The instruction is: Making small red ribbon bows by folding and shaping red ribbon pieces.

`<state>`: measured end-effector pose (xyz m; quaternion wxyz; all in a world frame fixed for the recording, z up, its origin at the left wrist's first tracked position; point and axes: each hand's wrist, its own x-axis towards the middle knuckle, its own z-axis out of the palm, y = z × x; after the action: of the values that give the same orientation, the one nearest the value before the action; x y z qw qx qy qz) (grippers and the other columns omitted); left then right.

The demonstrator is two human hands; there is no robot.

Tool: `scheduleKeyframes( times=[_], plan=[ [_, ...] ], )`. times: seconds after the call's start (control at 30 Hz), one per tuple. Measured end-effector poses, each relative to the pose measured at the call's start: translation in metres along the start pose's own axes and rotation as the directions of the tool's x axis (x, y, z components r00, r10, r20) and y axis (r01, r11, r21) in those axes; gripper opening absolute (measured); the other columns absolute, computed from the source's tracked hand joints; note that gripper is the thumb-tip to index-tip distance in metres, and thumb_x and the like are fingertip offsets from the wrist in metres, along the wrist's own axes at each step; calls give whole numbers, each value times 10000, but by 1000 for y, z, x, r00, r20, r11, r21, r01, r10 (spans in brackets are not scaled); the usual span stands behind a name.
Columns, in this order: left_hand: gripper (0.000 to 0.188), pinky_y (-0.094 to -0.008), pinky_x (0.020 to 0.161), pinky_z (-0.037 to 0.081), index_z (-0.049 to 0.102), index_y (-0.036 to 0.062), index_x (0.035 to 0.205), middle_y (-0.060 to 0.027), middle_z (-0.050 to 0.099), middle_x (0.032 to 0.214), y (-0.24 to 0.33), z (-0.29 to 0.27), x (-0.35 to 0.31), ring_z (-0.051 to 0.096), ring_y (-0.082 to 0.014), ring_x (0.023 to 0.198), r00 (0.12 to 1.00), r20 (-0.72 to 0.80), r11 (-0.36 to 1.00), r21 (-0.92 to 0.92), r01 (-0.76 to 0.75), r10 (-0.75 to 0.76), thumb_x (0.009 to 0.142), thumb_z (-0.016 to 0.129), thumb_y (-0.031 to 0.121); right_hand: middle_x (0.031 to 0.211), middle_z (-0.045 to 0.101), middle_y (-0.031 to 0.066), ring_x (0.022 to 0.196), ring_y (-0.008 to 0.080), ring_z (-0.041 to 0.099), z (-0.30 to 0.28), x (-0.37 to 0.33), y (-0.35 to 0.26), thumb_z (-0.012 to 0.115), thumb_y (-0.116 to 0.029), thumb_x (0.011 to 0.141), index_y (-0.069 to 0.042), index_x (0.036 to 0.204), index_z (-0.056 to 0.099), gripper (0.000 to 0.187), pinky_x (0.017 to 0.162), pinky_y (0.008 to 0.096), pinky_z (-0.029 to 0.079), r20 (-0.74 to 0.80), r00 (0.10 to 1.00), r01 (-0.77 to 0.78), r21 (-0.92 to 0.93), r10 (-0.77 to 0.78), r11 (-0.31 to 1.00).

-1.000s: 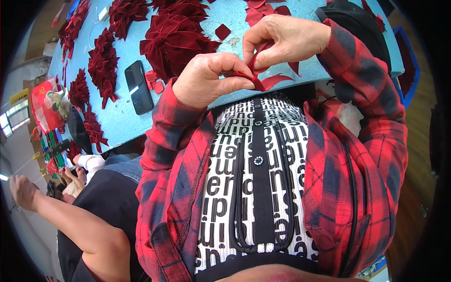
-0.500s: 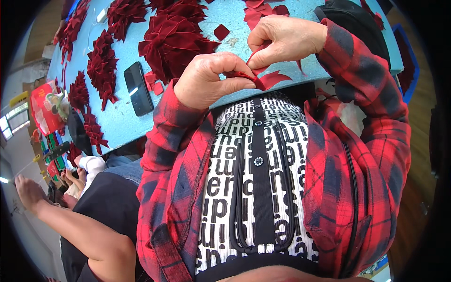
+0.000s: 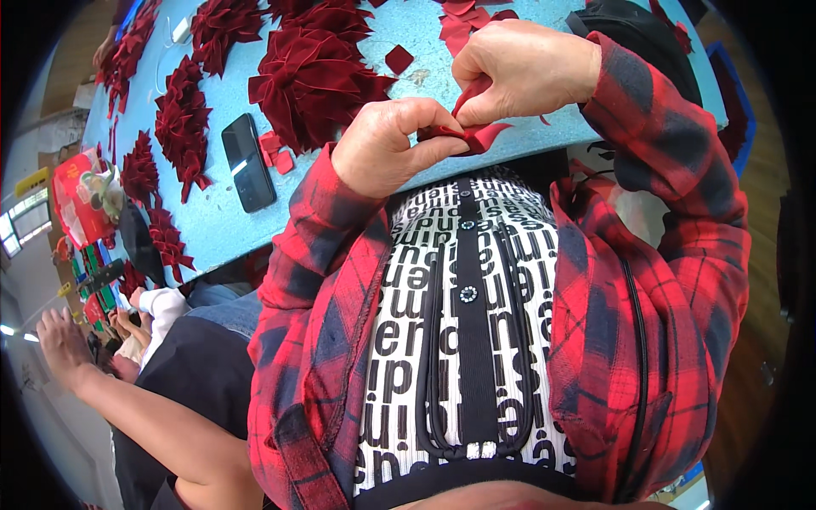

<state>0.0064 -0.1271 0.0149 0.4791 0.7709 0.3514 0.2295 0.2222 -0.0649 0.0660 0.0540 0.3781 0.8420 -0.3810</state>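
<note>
Two hands: I see both of mine raised at the near edge of the table (image 3: pixel 340 204), working on one small piece of dark red cloth (image 3: pixel 472 136).
Left hand (image 3: pixel 387 149): I see its fingers curled shut, thumb and fingertips pinching the left end of the cloth.
Right hand (image 3: pixel 523 72): just above and right of the left one, fingers bent down and closed on the top of the same cloth.
Cloth: I see it folded, held between both hands, just over the table's near edge and off the surface.
Sleeves: red and black checked, coming up from either side of my chest.
Phone (image 3: pixel 248 161): dark, lying flat on the blue table, left of my left hand and apart from it.
Big red flower (image 3: pixel 314 81): a layered cloth rosette beyond my left hand, near the phone.
Small red square (image 3: pixel 399 59): loose on the table between the flower and my right hand.
Further flowers (image 3: pixel 183 127): a row of them runs along the far left side.
Another person: I see a bare arm (image 3: pixel 127 408) at lower left, beside me.
</note>
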Motion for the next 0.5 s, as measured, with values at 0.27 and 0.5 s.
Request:
scheduleKeyframes(
  times=[0.27, 0.5],
  plan=[
    [181, -280, 651, 532, 716, 24, 943, -84, 709, 791, -4, 8, 1, 663, -133, 697, 994, -58, 987, -137, 89, -97, 815, 799, 123, 703, 644, 163, 650, 323, 653, -10, -10, -7, 740, -177, 772, -9, 812, 669, 187, 607, 393, 498, -67, 994, 73, -123, -82, 990],
    [188, -262, 640, 524, 707, 18, 927, -58, 700, 770, -10, 12, 1, 646, -102, 682, 986, -118, 976, -195, 97, -122, 806, 810, 119, 767, 676, 173, 763, 371, 674, -25, -17, -6, 695, -219, 795, -39, 818, 705, 182, 685, 433, 525, -72, 981, 158, -229, -179, 961]
  ],
)
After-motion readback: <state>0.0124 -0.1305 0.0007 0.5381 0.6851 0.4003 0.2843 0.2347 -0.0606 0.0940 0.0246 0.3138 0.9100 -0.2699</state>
